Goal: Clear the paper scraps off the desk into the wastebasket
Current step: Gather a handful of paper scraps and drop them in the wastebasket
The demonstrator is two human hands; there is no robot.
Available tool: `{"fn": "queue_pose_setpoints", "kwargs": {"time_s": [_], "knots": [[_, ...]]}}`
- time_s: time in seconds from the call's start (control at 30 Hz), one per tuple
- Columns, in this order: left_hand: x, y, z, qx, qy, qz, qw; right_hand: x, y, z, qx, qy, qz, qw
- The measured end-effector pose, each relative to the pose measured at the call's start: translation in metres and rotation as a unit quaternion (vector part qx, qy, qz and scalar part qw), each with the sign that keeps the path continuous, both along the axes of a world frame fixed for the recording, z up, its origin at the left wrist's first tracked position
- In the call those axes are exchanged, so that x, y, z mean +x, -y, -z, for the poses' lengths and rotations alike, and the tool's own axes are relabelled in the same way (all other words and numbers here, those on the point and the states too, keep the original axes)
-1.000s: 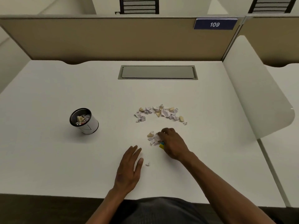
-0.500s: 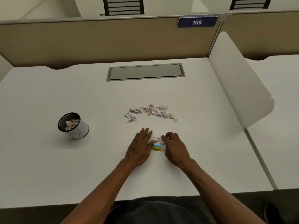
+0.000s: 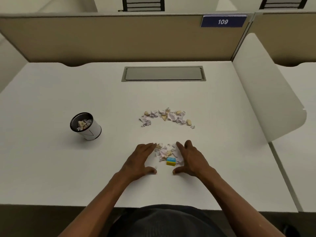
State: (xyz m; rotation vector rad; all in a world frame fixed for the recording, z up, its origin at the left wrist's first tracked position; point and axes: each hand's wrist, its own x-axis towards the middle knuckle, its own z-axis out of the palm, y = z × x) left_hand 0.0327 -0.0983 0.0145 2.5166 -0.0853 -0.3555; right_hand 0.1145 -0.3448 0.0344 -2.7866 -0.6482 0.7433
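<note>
Flanking the near scrap pile [image 3: 164, 152] and eraser [image 3: 171, 161] now, left hand [image 3: 140, 161] and right hand [image 3: 192, 159] have spread apart, fingers straight, holding nothing

A blue-and-yellow eraser [image 3: 171, 161] lies before a grey cable hatch [image 3: 163, 73], under a blue "109" sign [image 3: 223, 21].

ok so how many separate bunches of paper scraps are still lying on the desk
2. A near pile lies between the left hand and right hand; a far arc of scraps lies beyond it. More sit in the wastebasket.
</note>
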Motion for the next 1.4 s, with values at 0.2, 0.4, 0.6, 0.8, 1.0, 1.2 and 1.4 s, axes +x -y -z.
{"fn": "queue_pose_setpoints", "kwargs": {"time_s": [0.2, 0.4, 0.6, 0.8, 1.0, 1.2, 1.4], "knots": [[0.033, 0.014, -0.008, -0.048, -0.034, -0.024, 0.998, 0.014, -0.028, -0.002, 0.039, -0.020, -0.003, 0.999], [0.047, 0.026, -0.016, -0.057, -0.023, -0.046, 0.997, 0.012, -0.048, -0.006, 0.061, 0.003, -0.011, 0.998], [0.036, 0.030, -0.013, -0.089, 0.035, -0.078, 0.992, 0.001, -0.049, -0.001, 0.144, 0.035, 0.018, 0.989], [0.024, 0.029, -0.009, -0.194, 0.004, -0.212, 0.958, -0.001, -0.051, 0.002, 0.232, 0.023, 0.086, 0.969], [0.019, 0.011, -0.008, -0.310, -0.047, -0.280, 0.907, 0.008, -0.064, -0.001, 0.266, -0.061, 0.142, 0.952], [0.018, -0.028, -0.029, -0.383, -0.015, -0.303, 0.872, 0.015, -0.104, -0.028, 0.346, -0.103, 0.142, 0.922], [0.017, -0.086, -0.073, -0.412, 0.058, -0.352, 0.838, 0.030, -0.173, -0.071, 0.395, -0.122, 0.081, 0.907]]}}
